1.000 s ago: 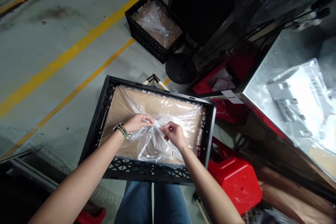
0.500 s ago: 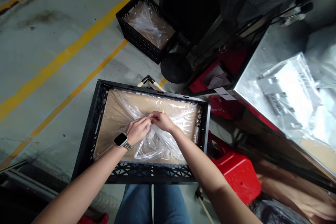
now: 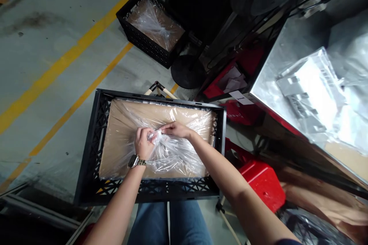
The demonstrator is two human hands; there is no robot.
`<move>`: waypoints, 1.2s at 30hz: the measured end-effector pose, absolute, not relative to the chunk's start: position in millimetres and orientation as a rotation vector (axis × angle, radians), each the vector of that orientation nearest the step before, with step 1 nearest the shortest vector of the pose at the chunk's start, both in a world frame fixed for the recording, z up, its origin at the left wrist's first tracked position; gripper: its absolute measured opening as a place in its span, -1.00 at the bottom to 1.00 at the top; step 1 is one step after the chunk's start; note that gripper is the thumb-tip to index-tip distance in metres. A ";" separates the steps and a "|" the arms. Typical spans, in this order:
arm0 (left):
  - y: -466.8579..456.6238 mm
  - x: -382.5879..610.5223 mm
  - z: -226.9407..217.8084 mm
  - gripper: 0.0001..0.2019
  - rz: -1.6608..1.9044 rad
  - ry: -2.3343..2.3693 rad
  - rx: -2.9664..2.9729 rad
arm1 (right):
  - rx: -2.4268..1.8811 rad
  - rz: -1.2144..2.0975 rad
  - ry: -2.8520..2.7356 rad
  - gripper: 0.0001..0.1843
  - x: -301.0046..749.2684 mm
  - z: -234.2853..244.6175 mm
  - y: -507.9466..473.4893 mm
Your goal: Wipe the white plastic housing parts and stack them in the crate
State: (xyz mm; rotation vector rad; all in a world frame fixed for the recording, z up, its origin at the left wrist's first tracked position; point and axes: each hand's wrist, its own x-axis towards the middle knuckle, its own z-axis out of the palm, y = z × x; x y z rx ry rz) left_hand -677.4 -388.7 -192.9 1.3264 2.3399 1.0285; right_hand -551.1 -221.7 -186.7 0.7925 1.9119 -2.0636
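A black plastic crate (image 3: pixel 89 149) stands right in front of me, with a sheet of brown cardboard (image 3: pixel 120 118) lying inside it. Over the cardboard is a clear plastic bag (image 3: pixel 178 157), its film gathered and twisted near the middle. My left hand (image 3: pixel 144 143), with a watch on the wrist, curls its fingers around the gathered plastic. From the right, my right hand (image 3: pixel 174 129) pinches the same twist, fingertips close to the left ones. The exact shape of the knot between the fingers is hard to make out.
Another black crate (image 3: pixel 149 51) with bagged cardboard sits on the floor ahead. Beside it is a round black base (image 3: pixel 188 72). To the right are a metal table (image 3: pixel 270 76) holding a shiny clear-wrapped item (image 3: pixel 313 88) and a red stool (image 3: pixel 261 183). Yellow lines (image 3: pixel 69 53) cross the floor.
My left hand has turned more upright and its fingers have opened around the twist. My right hand stays at the gathered plastic. The view has shifted slightly.
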 end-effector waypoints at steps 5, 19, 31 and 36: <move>-393.4 -686.2 -185.0 -0.87 0.931 2.306 1.501 | 0.654 -1.921 2.028 -0.72 -554.7 -174.1 -209.5; -412.0 -686.8 -177.9 -0.87 0.631 2.231 1.666 | 0.499 -1.136 2.537 -0.82 -584.3 -165.4 -217.6; -476.0 -676.6 -175.4 0.23 0.222 2.442 1.356 | 1.464 -0.730 2.650 -0.37 -467.6 -164.0 -303.1; -482.9 -694.3 -192.2 0.25 -0.014 2.425 1.213 | 1.645 -0.962 2.550 -0.26 -445.8 -189.0 -305.2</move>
